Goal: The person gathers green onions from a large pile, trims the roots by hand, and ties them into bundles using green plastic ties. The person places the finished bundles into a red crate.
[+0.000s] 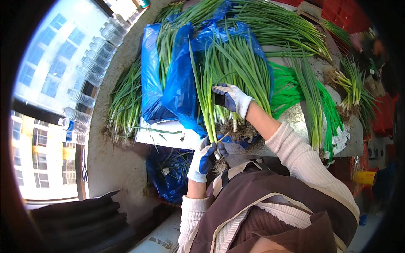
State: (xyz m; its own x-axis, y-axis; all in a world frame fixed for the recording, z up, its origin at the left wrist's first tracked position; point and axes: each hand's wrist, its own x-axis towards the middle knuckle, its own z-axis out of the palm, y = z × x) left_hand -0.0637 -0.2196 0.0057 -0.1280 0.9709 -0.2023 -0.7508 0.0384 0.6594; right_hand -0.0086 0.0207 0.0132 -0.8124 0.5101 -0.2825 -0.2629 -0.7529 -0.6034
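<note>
My left hand (202, 159), in a white knit glove with a blue coated palm, is closed around the lower stems of a few green onions (207, 110). Their white bulbs and hairy roots stick out below the fingers, and the leaves point up and away from me. My right hand (232, 98), gloved the same way, is beside those stalks with its fingers bent towards them; whether it grips any is hidden. Behind and under it lies a thick bundle of green onions (243, 66) with soil on the roots, partly wrapped in a blue plastic bag (182, 79).
More green onions (278, 25) are heaped at the table's far side. Green plastic ties (284, 90) with white tags lie to the right, near another bunch (311, 104). A blue bag (169, 174) with leaf scraps hangs below the table edge. Plastic bottles (81, 98) line the window.
</note>
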